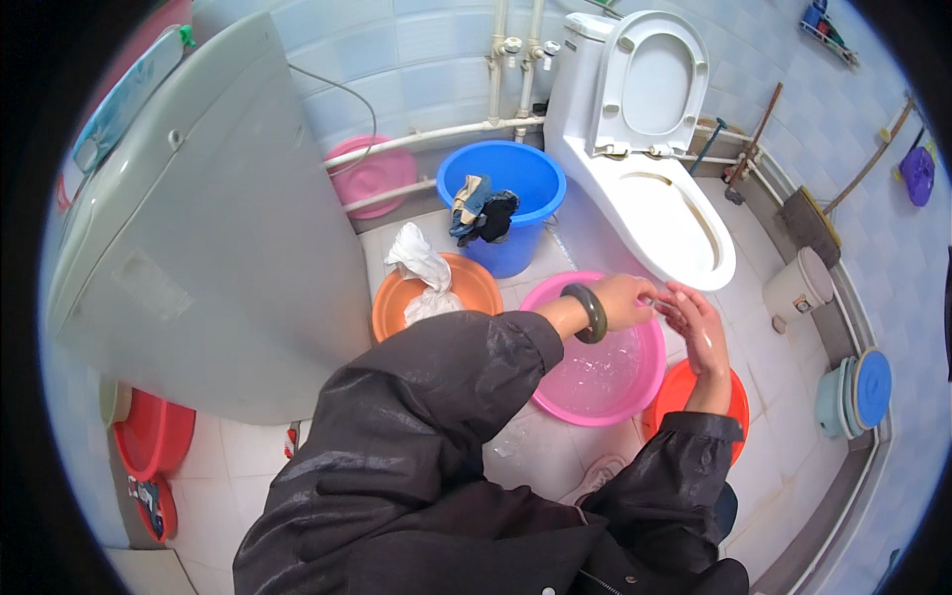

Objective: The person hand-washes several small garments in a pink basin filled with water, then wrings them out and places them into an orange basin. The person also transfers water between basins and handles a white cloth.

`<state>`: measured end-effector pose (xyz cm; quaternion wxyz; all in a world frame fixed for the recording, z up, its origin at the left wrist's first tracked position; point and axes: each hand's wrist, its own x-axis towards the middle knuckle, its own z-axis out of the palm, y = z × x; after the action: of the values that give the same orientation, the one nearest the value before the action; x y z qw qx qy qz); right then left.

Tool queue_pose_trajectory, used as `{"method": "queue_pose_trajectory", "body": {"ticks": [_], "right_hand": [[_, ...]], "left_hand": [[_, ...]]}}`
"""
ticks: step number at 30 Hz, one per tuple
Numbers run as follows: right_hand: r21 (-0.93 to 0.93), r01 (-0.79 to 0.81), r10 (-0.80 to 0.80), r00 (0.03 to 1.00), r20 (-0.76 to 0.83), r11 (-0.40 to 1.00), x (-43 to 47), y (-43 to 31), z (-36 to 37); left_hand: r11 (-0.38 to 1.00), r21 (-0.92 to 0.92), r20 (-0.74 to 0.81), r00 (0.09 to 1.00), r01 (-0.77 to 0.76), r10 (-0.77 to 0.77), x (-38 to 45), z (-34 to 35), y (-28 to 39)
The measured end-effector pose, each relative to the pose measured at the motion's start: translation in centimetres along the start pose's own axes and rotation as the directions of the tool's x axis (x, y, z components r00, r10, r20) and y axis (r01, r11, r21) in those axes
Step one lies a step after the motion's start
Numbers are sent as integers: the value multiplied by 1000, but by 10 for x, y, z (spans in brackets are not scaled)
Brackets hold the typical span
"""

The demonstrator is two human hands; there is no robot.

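My left hand (626,300), with a dark green bangle (586,312) on its wrist, is over the upper rim of a pink basin (654,375) holding cloudy water. Its fingers are bent, and a tiny glint by their tips is too small to make out. Close to those fingertips is my right hand (698,326), wet, palm exposed and fingers extended. Below my right wrist stands an orange-red basin (736,394), partly hidden by my forearm. A twisted white cloth (418,254) drapes from an orange basin (480,277) to the left of the pink one.
Bunched garments (483,212) hang on the rim of a blue bucket (513,249). Behind the basins is a white toilet (632,216) with its lid raised. A grey appliance (223,245) fills the left side. A white bin (799,286) and lidded tubs (837,398) line the right wall.
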<state>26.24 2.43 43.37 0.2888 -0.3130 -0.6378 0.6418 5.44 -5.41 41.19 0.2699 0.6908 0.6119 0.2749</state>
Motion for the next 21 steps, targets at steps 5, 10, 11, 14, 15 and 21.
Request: {"method": "queue_pose_trajectory", "body": {"ticks": [5,10,11,14,15,21], "right_hand": [[-173,-478,451,876,-173,861,36,162,-14],[-603,-622,700,700,-141,500,14,171,-28],[-529,-485,499,857,-129,696,9,143,-20],[-123,27,-47,987,-154,992,9,31,10],[-22,379,-376,905,-197,925,2,8,26],[-340,593,-650,756,-78,730,-49,40,21]], "left_hand": [[891,431,12,987,140,-161,-55,62,-76],[900,342,412,818,269,-401,-26,75,-74],[894,360,492,760,267,-425,-4,57,-53],[913,-396,-368,928,-95,-63,2,21,29],[737,-612,-409,912,-288,17,3,11,61],[527,-194,-739,477,-827,476,-42,44,151]]}}
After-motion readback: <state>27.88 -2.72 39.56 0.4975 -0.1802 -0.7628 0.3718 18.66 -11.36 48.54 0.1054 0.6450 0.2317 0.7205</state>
